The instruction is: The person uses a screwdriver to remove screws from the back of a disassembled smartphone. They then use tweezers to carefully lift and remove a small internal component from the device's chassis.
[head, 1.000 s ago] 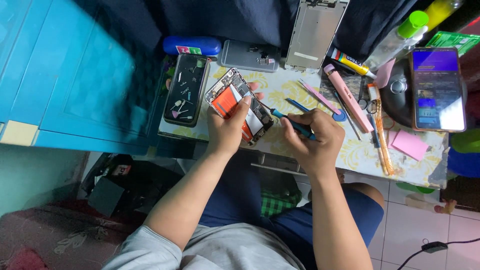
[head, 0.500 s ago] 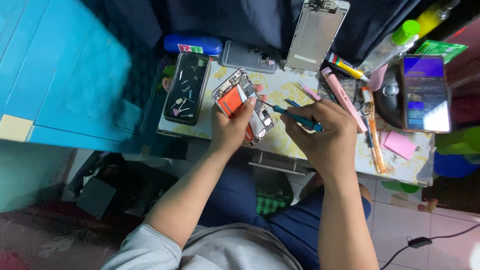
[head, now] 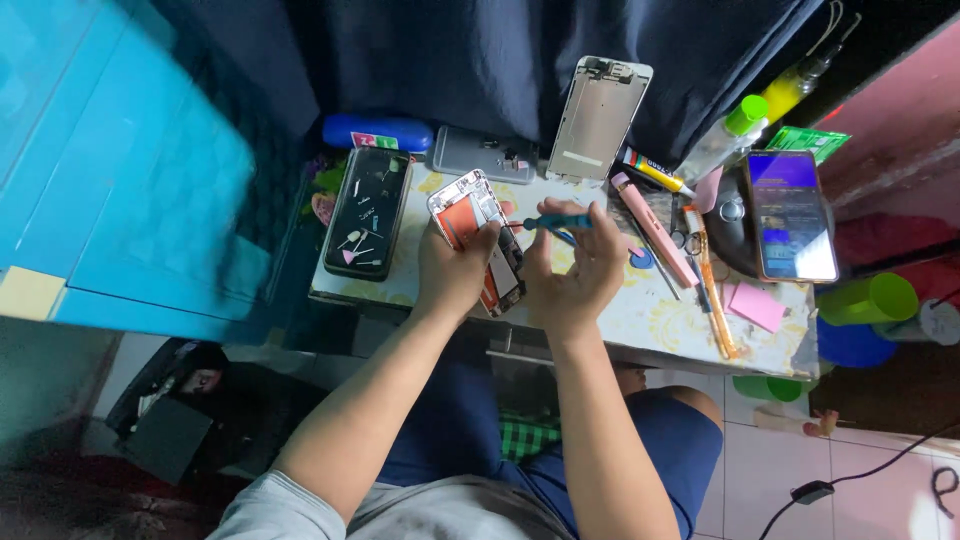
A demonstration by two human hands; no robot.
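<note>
An opened phone (head: 470, 215) with an orange inside part lies on the small patterned table (head: 660, 315). My left hand (head: 455, 270) grips its lower end and holds it steady. My right hand (head: 572, 270) pinches a teal-handled screwdriver (head: 555, 222) whose tip points left into the phone's insides. Both hands sit close together at the middle of the table.
A black tray (head: 365, 212) with small screws and picks lies left. A detached screen frame (head: 597, 115) leans at the back beside a grey case (head: 484, 153). A lit phone (head: 790, 215), pink tool (head: 652, 228), pink notes (head: 757, 304), bottle (head: 725, 135) and green cup (head: 880, 298) crowd the right.
My right hand has moved left and up, bringing the screwdriver tip onto the opened phone. The view has shifted slightly; my left hand keeps its grip.
</note>
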